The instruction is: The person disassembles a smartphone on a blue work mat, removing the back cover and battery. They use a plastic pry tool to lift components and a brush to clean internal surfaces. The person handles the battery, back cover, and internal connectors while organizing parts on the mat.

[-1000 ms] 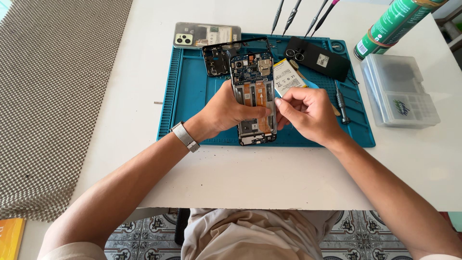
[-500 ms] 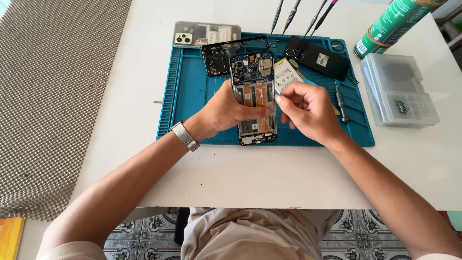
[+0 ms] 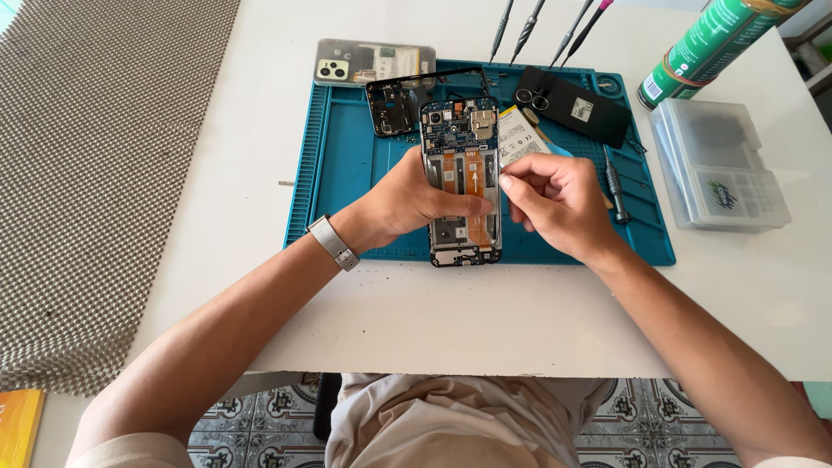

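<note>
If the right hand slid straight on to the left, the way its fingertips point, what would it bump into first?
Most likely the opened phone with its bare circuit board and orange ribbon strips: the right hand has its fingertips at that phone's right edge already. Just beyond are the left hand's fingers. Depth is hard to judge.

Opened phone [image 3: 462, 173] lying face-down on the blue mat [image 3: 347, 173], back cover off.

Showing a blue circuit board with camera modules at the far end, orange flex cables running down the bare middle bay, a small board at the near end. Lying lengthwise, far end pointing away, near end just at the mat's front edge. Being crossed at mid-body by fingers of the left hand [image 3: 407, 204]; being touched at the right edge by the right hand [image 3: 555, 199].
</note>
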